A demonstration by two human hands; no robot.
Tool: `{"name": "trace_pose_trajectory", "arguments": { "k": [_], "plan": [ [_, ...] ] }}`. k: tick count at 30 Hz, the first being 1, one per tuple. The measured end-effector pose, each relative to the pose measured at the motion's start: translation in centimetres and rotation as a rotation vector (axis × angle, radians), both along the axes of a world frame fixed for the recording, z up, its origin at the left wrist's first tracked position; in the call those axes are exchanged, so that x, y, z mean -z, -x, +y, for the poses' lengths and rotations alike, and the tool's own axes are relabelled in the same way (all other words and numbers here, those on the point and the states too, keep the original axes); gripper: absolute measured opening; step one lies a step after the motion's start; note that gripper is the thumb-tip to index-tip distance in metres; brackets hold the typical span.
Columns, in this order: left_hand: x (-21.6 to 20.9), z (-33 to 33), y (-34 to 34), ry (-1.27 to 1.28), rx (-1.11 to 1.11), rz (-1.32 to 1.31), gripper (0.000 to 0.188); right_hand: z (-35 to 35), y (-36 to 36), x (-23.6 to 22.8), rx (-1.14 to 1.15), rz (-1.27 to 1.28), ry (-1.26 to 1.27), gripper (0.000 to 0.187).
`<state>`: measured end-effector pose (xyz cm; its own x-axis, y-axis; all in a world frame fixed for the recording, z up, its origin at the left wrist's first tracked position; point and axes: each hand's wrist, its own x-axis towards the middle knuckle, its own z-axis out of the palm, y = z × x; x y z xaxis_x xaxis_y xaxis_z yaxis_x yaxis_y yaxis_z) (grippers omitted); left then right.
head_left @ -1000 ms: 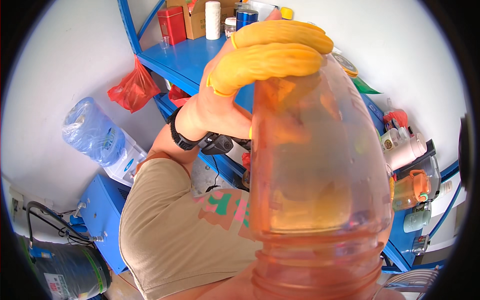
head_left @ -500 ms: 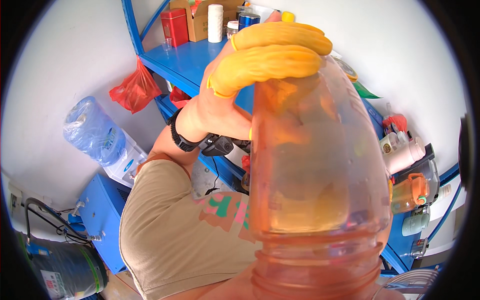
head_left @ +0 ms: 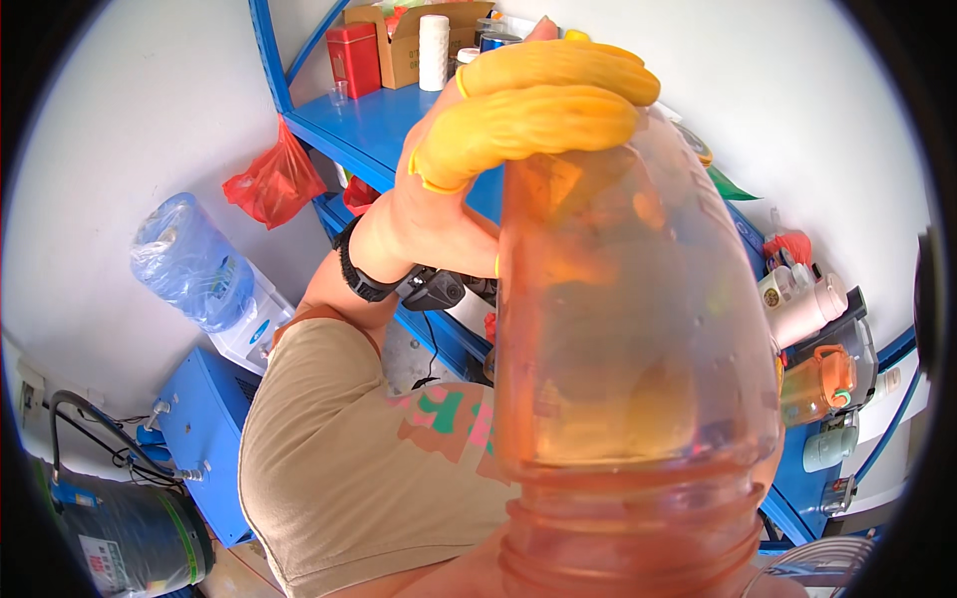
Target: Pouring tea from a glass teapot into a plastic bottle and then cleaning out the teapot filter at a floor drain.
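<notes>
A large see-through plastic bottle (head_left: 638, 349), tinted pinkish orange, fills the middle of the view very close up. Its narrower end points up and away, and its ringed end (head_left: 628, 518) comes down to the lower edge. My left hand (head_left: 528, 120) is closed around the far end, with yellow rubber finger covers on at least two fingers and the thumb reaching along the bottle's left side. A black strap with a small camera (head_left: 434, 289) is on my left wrist. Of my right hand only a sliver of skin may show beside the bottle's right edge; its fingers are hidden.
Behind stands a blue shelf (head_left: 369, 135) with a red tin (head_left: 354, 60), a cardboard box (head_left: 399, 50) and a white cylinder (head_left: 434, 52). A red bag (head_left: 274, 179) hangs from it. At left is a water dispenser jug (head_left: 194, 264); at right, several cups and an orange-lidded jug (head_left: 822, 384).
The background has shifted very slightly. The bottle and my left hand's grip on it look nearly the same.
</notes>
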<state>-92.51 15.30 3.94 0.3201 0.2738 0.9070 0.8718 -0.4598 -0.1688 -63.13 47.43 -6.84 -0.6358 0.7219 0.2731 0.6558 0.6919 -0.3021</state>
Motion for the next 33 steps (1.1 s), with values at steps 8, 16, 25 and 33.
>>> {"name": "trace_pose_trajectory", "arguments": {
  "k": [8,16,25,33],
  "plan": [
    [1.4,-1.2,0.0,-0.077,-0.101,-0.061,0.067,1.8,-0.2,1.7,0.113,-0.058,-0.28,0.055],
    [1.4,-2.4,1.0,-0.106,-0.111,-0.066,0.066,-2.3,0.7,0.1,0.117,0.36,-0.396,0.041],
    [3.5,-5.0,2.1,-0.09,-0.103,-0.109,0.063,-10.5,10.4,0.8,-0.43,0.526,-0.144,0.022],
    [12.0,-8.8,4.0,-0.064,-0.167,-0.539,0.081,-15.1,21.7,2.8,-0.704,0.356,-0.12,0.032]
  ]
}}
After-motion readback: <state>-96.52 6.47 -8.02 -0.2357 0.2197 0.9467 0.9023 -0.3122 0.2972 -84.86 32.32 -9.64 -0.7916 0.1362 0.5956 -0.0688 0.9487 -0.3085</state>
